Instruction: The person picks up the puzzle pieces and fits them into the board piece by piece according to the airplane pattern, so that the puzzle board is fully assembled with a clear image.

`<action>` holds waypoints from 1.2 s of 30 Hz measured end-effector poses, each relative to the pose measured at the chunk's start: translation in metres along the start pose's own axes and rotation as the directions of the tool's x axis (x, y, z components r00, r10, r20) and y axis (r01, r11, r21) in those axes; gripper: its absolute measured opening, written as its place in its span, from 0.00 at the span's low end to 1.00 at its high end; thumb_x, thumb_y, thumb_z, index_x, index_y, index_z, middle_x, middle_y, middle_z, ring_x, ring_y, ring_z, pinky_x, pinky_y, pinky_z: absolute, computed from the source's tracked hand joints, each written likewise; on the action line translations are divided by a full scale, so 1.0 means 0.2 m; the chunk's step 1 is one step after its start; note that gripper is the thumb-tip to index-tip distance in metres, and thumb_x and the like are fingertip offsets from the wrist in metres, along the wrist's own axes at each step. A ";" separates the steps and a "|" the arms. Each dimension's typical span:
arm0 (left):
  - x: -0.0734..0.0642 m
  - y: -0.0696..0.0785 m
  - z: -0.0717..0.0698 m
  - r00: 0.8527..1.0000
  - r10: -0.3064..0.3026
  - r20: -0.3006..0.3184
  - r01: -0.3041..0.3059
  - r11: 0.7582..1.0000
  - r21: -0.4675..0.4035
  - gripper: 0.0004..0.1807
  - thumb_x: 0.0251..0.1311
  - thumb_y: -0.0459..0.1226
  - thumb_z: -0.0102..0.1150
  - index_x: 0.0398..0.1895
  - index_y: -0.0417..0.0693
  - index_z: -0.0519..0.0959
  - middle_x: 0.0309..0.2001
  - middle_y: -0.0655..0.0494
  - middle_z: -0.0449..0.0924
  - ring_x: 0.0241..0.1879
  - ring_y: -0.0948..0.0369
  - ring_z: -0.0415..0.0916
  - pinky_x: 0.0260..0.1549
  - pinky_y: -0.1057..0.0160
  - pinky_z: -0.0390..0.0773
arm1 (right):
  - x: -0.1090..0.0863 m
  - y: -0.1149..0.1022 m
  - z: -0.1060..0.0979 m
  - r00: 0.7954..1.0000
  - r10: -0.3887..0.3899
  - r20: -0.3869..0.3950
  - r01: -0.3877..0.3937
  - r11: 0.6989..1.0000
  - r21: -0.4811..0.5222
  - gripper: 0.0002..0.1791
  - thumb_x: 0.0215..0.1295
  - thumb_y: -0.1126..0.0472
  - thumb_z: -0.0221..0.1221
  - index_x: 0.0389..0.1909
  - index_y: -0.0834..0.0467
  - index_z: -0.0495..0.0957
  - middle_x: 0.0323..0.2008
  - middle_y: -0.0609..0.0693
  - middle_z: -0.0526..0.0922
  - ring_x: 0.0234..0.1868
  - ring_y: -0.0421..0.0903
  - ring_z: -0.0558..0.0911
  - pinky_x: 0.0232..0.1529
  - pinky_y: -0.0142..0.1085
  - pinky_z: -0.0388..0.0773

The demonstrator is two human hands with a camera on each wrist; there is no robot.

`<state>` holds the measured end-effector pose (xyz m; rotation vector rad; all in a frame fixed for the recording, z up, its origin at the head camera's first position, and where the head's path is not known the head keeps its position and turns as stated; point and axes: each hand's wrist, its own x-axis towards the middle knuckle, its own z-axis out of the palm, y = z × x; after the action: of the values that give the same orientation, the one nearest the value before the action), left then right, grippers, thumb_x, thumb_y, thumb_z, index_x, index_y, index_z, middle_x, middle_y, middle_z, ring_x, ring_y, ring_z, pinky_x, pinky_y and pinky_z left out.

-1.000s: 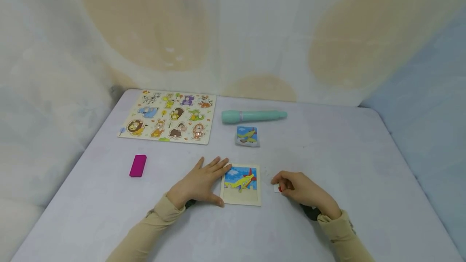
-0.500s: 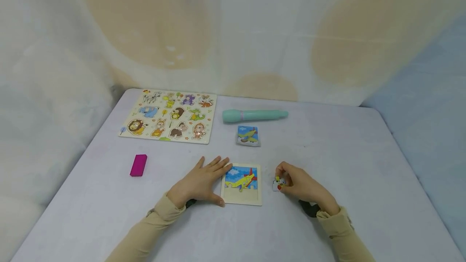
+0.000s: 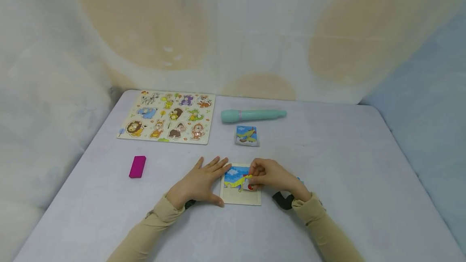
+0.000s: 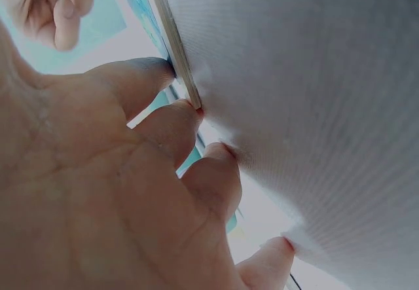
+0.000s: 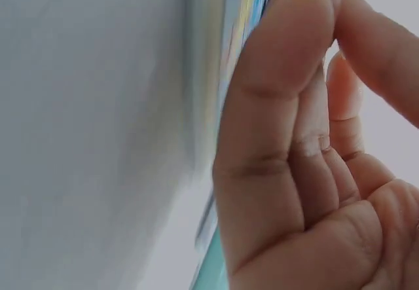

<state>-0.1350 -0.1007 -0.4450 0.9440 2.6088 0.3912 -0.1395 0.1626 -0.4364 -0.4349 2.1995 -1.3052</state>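
Note:
A wooden puzzle board [image 3: 240, 199] lies on the table, its upper part filled with a yellow airplane on blue sky and its lower part bare wood. My left hand [image 3: 200, 183] rests at its left edge with fingers spread, fingertips touching the frame in the left wrist view. Over the board's right side, my right hand [image 3: 271, 176] pinches a puzzle piece [image 3: 247, 184] between thumb and fingers, a bit of white and red showing. The right hand covers the board's right edge. In the right wrist view the piece is mostly hidden by the fingers.
Beyond the board lies a small wrapped airplane picture packet [image 3: 246, 136], with a mint-green tapered stick [image 3: 253, 115] behind it. An animal puzzle board [image 3: 167, 117] lies at the back left. A magenta block [image 3: 137, 167] is at the left. A blue bit [image 3: 300, 180] shows behind the right wrist.
My right hand has picked the puzzle piece up from the table and carried it left, over the puzzle board. My left hand has stayed at the board's left edge.

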 end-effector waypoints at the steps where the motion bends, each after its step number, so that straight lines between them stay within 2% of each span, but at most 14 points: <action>1: 0.00 0.00 0.00 1.000 0.002 -0.004 -0.002 1.000 -0.001 0.61 0.39 0.62 0.72 0.76 0.53 0.54 0.78 0.54 0.48 0.77 0.49 0.44 0.69 0.31 0.43 | 0.03 -0.02 0.03 1.000 -0.012 0.025 0.012 1.000 0.006 0.08 0.63 0.66 0.62 0.37 0.63 0.73 0.28 0.53 0.83 0.26 0.43 0.85 0.30 0.36 0.84; 4: 0.00 0.00 0.00 1.000 0.010 -0.013 -0.010 1.000 -0.004 0.61 0.39 0.63 0.72 0.76 0.52 0.54 0.78 0.54 0.49 0.77 0.49 0.45 0.69 0.31 0.44 | 0.08 -0.06 0.10 0.997 -0.044 0.069 0.048 0.998 -0.049 0.07 0.62 0.65 0.63 0.36 0.61 0.74 0.27 0.50 0.82 0.25 0.40 0.83 0.30 0.33 0.82; 9: -0.01 0.00 -0.01 1.000 0.015 -0.024 -0.016 1.000 -0.008 0.60 0.39 0.62 0.72 0.76 0.52 0.55 0.78 0.54 0.49 0.77 0.49 0.46 0.69 0.31 0.44 | 0.10 -0.08 0.16 0.996 -0.083 0.038 0.089 0.978 -0.189 0.08 0.58 0.63 0.67 0.34 0.58 0.76 0.26 0.46 0.79 0.26 0.36 0.75 0.28 0.26 0.73; 13: 0.00 0.00 0.01 1.000 0.016 -0.026 -0.016 1.000 -0.016 0.61 0.39 0.62 0.73 0.76 0.52 0.55 0.77 0.54 0.50 0.77 0.50 0.46 0.69 0.31 0.44 | 0.08 -0.08 0.17 0.998 -0.068 0.001 0.066 0.974 -0.218 0.09 0.57 0.63 0.67 0.35 0.58 0.77 0.25 0.45 0.77 0.25 0.36 0.73 0.27 0.26 0.69; 18: -0.01 0.00 0.03 0.999 0.026 -0.023 -0.027 1.000 -0.009 0.61 0.39 0.63 0.72 0.76 0.52 0.55 0.78 0.53 0.49 0.77 0.50 0.46 0.69 0.31 0.44 | 0.05 -0.13 0.17 0.999 -0.041 0.015 0.043 0.973 -0.227 0.08 0.56 0.66 0.66 0.35 0.59 0.77 0.22 0.46 0.77 0.20 0.37 0.72 0.23 0.27 0.68; 22: -0.01 0.00 0.02 0.999 0.033 -0.031 -0.033 0.999 0.004 0.60 0.40 0.63 0.71 0.76 0.51 0.55 0.77 0.53 0.50 0.77 0.50 0.46 0.68 0.31 0.45 | 0.09 -0.15 0.21 0.999 -0.041 0.013 0.043 0.971 -0.237 0.08 0.54 0.67 0.66 0.32 0.59 0.76 0.20 0.44 0.75 0.19 0.37 0.71 0.22 0.26 0.66; 28: 0.00 0.01 0.01 0.998 0.046 -0.036 -0.046 0.999 0.007 0.60 0.40 0.62 0.72 0.75 0.49 0.56 0.77 0.52 0.51 0.77 0.49 0.47 0.68 0.30 0.46 | 0.11 -0.15 0.26 0.998 -0.040 -0.045 0.027 0.967 -0.255 0.10 0.52 0.67 0.67 0.30 0.59 0.75 0.19 0.45 0.74 0.20 0.38 0.71 0.21 0.27 0.66; 33: -0.01 0.00 0.00 0.998 0.053 -0.042 -0.053 0.999 0.014 0.59 0.41 0.62 0.72 0.75 0.49 0.56 0.77 0.51 0.51 0.77 0.48 0.47 0.68 0.30 0.46 | 0.12 -0.15 0.28 0.992 -0.066 -0.104 0.025 0.934 -0.355 0.13 0.49 0.64 0.71 0.27 0.58 0.73 0.22 0.45 0.73 0.23 0.40 0.69 0.24 0.28 0.64; 36: -0.01 0.00 0.01 0.998 0.050 -0.047 -0.050 0.999 0.008 0.59 0.40 0.61 0.72 0.75 0.49 0.57 0.77 0.50 0.52 0.76 0.48 0.48 0.67 0.29 0.47 | 0.12 -0.12 0.26 0.993 -0.081 -0.084 0.046 0.934 -0.355 0.13 0.50 0.61 0.71 0.29 0.57 0.74 0.22 0.44 0.72 0.23 0.39 0.69 0.25 0.28 0.64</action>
<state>-0.1335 -0.1017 -0.4464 1.0158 2.6340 0.4228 -0.1278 0.1023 -0.4422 -0.5924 2.5310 -0.9779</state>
